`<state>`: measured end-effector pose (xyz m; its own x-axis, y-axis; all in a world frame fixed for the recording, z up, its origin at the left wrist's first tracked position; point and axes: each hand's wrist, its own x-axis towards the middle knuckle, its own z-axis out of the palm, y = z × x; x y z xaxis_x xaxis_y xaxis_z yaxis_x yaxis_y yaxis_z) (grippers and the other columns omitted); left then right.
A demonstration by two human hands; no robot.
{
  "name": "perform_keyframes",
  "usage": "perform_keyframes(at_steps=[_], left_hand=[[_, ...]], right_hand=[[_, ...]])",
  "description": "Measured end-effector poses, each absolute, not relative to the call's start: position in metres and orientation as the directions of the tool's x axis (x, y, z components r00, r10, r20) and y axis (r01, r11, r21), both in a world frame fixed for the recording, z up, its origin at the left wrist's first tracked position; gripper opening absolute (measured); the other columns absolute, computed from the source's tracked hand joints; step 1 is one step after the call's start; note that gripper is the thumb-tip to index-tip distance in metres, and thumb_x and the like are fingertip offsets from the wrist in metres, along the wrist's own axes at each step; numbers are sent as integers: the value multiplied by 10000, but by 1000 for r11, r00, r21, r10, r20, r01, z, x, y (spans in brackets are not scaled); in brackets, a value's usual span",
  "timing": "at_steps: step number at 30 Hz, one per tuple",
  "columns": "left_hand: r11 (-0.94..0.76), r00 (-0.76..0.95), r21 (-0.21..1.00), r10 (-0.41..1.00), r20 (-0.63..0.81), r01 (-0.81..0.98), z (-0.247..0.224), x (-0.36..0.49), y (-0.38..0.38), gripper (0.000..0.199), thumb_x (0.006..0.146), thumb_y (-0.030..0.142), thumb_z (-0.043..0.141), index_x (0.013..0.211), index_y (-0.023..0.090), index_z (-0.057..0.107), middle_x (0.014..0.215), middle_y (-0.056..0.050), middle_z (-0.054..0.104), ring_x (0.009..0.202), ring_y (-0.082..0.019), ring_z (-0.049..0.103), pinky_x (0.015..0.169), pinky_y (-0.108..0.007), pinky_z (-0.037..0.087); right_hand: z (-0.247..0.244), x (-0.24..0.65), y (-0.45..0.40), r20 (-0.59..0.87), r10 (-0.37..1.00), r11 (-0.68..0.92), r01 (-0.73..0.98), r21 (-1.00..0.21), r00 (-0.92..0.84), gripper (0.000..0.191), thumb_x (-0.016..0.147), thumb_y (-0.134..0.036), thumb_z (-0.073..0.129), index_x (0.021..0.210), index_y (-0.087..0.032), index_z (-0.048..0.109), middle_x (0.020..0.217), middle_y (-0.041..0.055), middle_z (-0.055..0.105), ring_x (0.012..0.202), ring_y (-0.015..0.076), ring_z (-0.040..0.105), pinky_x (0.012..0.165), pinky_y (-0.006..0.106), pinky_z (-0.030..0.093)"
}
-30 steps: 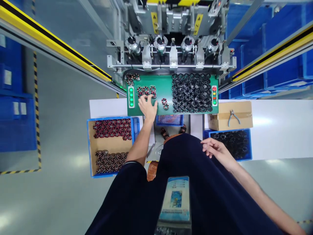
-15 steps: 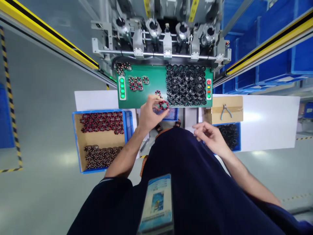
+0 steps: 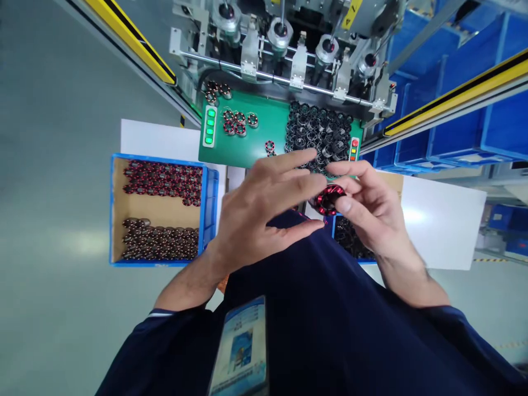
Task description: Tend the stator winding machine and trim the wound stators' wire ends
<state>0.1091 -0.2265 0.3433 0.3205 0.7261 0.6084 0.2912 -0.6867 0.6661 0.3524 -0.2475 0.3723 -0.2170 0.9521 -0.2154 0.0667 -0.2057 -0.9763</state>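
A ring-shaped motor stator (image 3: 325, 202) with red windings is gripped between the thumb and fingers of my right hand (image 3: 377, 212), above my lap. My left hand (image 3: 268, 206) is just left of it, fingers stretched out and thumb apart. Its index fingertip is close to the stator's upper edge; whether it touches I cannot tell. Beyond the hands lies a green work surface (image 3: 247, 153), with several copper-and-red stators (image 3: 240, 129) at its left. A dense block of black ring-shaped parts (image 3: 315, 126) covers its right part, some hidden behind my fingers.
At the left stands a blue bin (image 3: 208, 206) holding rows of stators on cardboard. A machine with a metal bar (image 3: 272, 78) and spindles spans the back. Under my right hand is a bin of black parts (image 3: 350, 236). Green-lit buttons (image 3: 210, 126) flank the work surface.
My left hand has moved right with the stator, and its fingers have spread. My right hand has come up and in and now holds the stator. The view has shifted and tilted.
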Motion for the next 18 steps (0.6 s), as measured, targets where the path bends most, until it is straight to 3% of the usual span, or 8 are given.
perform_keyframes(at_steps=[3, 5, 8, 12, 15, 18], left_hand=[[-777, 305, 486, 613, 729, 401, 347, 102, -235, 402, 1005, 183, 962, 1324, 358, 792, 1473, 21, 833, 1140, -169, 878, 923, -358, 773], [-798, 348, 391, 566, 747, 459, 351, 99, -237, 311, 1050, 178, 903, 1280, 373, 826, 1343, 76, 880, 1011, -162, 885, 875, -377, 745], [-809, 390, 370, 556, 734, 457, 353, 98, -237, 268, 1083, 191, 853, 1264, 388, 842, 1199, 108, 904, 947, -168, 882, 896, -400, 709], [-777, 402, 486, 625, 669, 399, 322, 99, -230, 280, 1060, 162, 859, 1236, 380, 853, 1059, 93, 904, 863, -150, 854, 905, -353, 664], [-663, 486, 601, 743, 460, 446, 280, 98, -221, 109, 1097, 235, 825, 1050, 326, 864, 929, 74, 885, 770, -153, 822, 798, -328, 640], [-441, 392, 789, 877, 277, 428, 263, 97, -215, 99, 1100, 305, 824, 1018, 300, 878, 969, 45, 899, 805, -166, 836, 742, -303, 659]], right_hand=[[373, 354, -247, -214, 960, -205, 70, -976, -180, 643, 982, -659, 897, 1509, -364, 675, 1169, 45, 840, 1115, 268, 828, 975, 417, 694], [374, 354, -247, -208, 965, -198, 78, -977, -162, 654, 966, -668, 908, 1498, -359, 686, 1154, 50, 842, 1110, 279, 828, 976, 432, 697], [374, 354, -247, -206, 967, -192, 101, -976, -149, 685, 949, -701, 909, 1496, -354, 686, 1133, 51, 837, 1089, 279, 825, 962, 434, 701], [372, 360, -248, -217, 962, -206, 79, -975, -168, 759, 968, -758, 860, 1577, -367, 635, 1154, 47, 825, 1062, 272, 833, 918, 422, 701], [372, 367, -251, -219, 960, -211, 66, -975, -175, 825, 967, -788, 840, 1624, -347, 605, 1145, 52, 818, 1045, 284, 843, 894, 429, 704], [375, 369, -254, -196, 969, -186, 76, -980, -149, 785, 950, -732, 892, 1572, -326, 639, 1122, 51, 818, 1020, 271, 841, 892, 416, 705]])
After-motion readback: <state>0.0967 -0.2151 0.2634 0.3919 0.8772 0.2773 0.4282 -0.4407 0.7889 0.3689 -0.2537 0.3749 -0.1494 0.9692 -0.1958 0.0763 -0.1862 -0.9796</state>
